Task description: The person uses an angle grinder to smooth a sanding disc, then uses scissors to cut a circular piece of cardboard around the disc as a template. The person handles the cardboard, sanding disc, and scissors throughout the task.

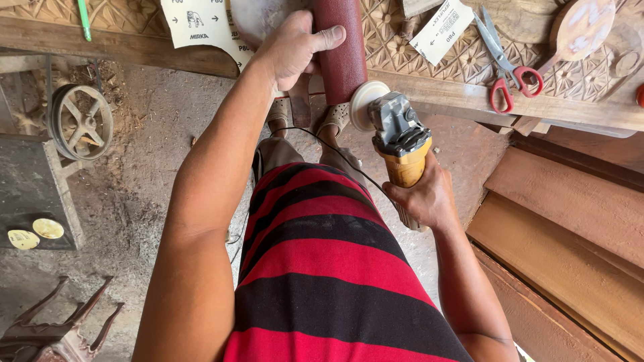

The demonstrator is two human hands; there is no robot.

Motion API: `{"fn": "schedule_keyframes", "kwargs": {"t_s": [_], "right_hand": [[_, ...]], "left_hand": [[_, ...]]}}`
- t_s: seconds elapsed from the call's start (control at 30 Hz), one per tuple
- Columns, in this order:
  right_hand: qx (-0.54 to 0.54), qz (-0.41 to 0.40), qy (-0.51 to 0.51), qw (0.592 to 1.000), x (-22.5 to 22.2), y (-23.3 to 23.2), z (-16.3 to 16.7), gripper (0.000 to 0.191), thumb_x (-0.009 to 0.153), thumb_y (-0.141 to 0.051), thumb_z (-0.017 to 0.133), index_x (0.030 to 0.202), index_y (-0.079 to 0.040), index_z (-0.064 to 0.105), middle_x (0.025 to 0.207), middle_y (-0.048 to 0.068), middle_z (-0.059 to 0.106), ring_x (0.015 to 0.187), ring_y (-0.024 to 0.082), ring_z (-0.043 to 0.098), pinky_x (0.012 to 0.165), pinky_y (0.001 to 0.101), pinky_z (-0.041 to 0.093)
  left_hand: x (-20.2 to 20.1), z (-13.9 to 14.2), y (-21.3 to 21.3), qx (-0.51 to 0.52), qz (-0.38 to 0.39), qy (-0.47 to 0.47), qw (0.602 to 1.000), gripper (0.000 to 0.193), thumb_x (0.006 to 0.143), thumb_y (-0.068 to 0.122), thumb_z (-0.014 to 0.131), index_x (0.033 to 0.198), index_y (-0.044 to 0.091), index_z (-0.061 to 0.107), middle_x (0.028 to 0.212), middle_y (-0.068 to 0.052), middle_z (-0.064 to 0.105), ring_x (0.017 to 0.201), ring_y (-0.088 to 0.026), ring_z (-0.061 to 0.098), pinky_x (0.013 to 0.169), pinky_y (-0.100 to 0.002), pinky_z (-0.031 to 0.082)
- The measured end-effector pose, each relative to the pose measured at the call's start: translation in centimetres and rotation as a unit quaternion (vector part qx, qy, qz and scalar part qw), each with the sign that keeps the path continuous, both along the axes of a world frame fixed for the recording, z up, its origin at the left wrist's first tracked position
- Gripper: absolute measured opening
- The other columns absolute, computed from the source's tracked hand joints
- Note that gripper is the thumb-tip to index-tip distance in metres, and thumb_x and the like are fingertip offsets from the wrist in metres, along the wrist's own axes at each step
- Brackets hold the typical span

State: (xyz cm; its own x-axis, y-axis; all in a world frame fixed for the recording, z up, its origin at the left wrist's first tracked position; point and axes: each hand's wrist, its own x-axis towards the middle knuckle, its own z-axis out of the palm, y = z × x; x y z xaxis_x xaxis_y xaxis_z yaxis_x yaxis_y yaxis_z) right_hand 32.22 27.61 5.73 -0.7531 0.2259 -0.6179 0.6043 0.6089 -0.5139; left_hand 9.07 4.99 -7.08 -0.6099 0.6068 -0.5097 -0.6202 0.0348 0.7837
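Observation:
My left hand grips a dark red cylindrical wooden piece that stands out over the edge of a carved wooden workbench. My right hand holds a yellow and grey angle grinder by its body. The grinder's white sanding disc presses against the lower end of the red piece. A black cable runs from the grinder across my red and black striped shirt.
Red-handled scissors and sandpaper sheets lie on the carved bench. A metal pulley wheel sits at left over a dusty floor, with sanding discs on a dark surface. Long wooden planks lean at right. My sandalled feet stand below.

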Motion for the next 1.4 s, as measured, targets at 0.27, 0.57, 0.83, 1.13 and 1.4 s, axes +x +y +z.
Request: {"fn": "schedule_keyframes", "kwargs": {"t_s": [0.27,0.57,0.83,1.13,1.4], "right_hand": [[-0.337,-0.176,-0.010,0.925,2.5,6.0,-3.3,0.056,0.067,-0.012,0.081,0.116,0.008,0.062,0.097,0.020,0.070,0.082,0.031,0.069,0.075,0.0428,0.058],[-0.630,-0.282,0.010,0.723,4.9,9.1,-6.7,0.070,0.069,-0.018,0.080,0.130,0.009,0.056,0.094,0.021,0.064,0.080,0.035,0.068,0.074,0.0467,0.059],[-0.621,-0.284,0.008,0.730,3.9,8.4,-6.6,0.070,0.068,-0.019,0.080,0.128,0.009,0.056,0.093,0.020,0.062,0.079,0.035,0.067,0.072,0.0474,0.058],[-0.473,-0.236,-0.017,0.849,0.2,6.0,-3.9,0.062,0.064,-0.011,0.076,0.121,0.003,0.056,0.095,0.017,0.069,0.080,0.029,0.071,0.072,0.0412,0.060],[-0.402,-0.182,-0.015,0.897,-1.5,5.0,-2.9,0.058,0.067,-0.009,0.078,0.119,0.000,0.056,0.086,0.014,0.069,0.075,0.026,0.070,0.069,0.0402,0.060]], "left_hand": [[0.1,0.8,2.0,0.037,0.030,-0.004,0.999,0.055,0.090,0.035,0.078,0.126,-0.001,0.056,0.121,-0.023,0.071,0.108,-0.034,0.078,0.089,-0.054,0.064],[0.6,0.1,4.8,-0.005,0.088,0.058,0.994,0.051,0.088,0.033,0.077,0.123,0.002,0.055,0.120,-0.020,0.071,0.108,-0.031,0.077,0.093,-0.055,0.061],[0.2,-1.2,5.4,-0.003,0.105,0.028,0.994,0.047,0.087,0.032,0.076,0.120,0.003,0.059,0.117,-0.021,0.074,0.112,-0.031,0.076,0.106,-0.055,0.052],[-0.4,-1.9,5.4,0.001,0.100,0.041,0.994,0.042,0.091,0.030,0.074,0.122,0.005,0.061,0.124,-0.020,0.072,0.122,-0.031,0.069,0.113,-0.057,0.041],[-1.0,-2.5,5.5,-0.004,0.107,0.027,0.994,0.046,0.090,0.031,0.075,0.123,0.004,0.057,0.127,-0.023,0.069,0.127,-0.033,0.063,0.113,-0.058,0.037]]}}
